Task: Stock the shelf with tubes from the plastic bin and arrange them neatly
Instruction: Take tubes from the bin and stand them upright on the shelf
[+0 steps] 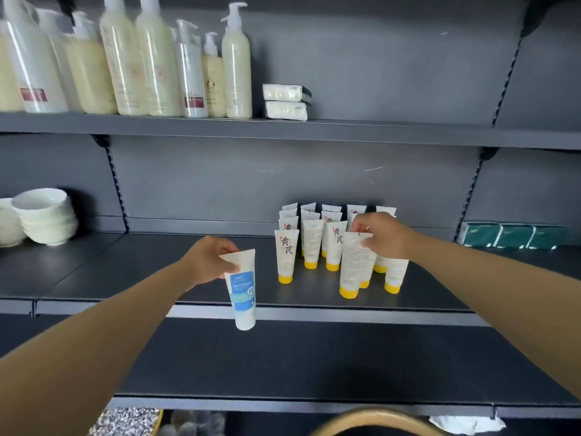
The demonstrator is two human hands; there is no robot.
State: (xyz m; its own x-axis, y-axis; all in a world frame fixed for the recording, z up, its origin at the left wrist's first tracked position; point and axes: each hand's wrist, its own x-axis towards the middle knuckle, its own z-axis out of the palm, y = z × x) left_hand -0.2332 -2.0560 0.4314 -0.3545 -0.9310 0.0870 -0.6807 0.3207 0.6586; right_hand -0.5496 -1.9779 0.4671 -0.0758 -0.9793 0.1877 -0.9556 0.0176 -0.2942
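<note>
pinched in left hand (206, 261): white blue-labelled tube (242, 289); right hand (382, 236) grips yellow-capped tube (355, 265).

There is one view only, from a wide-angle camera on the person's head, facing the dark shelf (314, 297) squarely and tilted slightly down. It stands close, within arm's reach: both forearms stretch from the bottom corners toward the middle shelf, and straight edges bow near the frame's borders.
</note>
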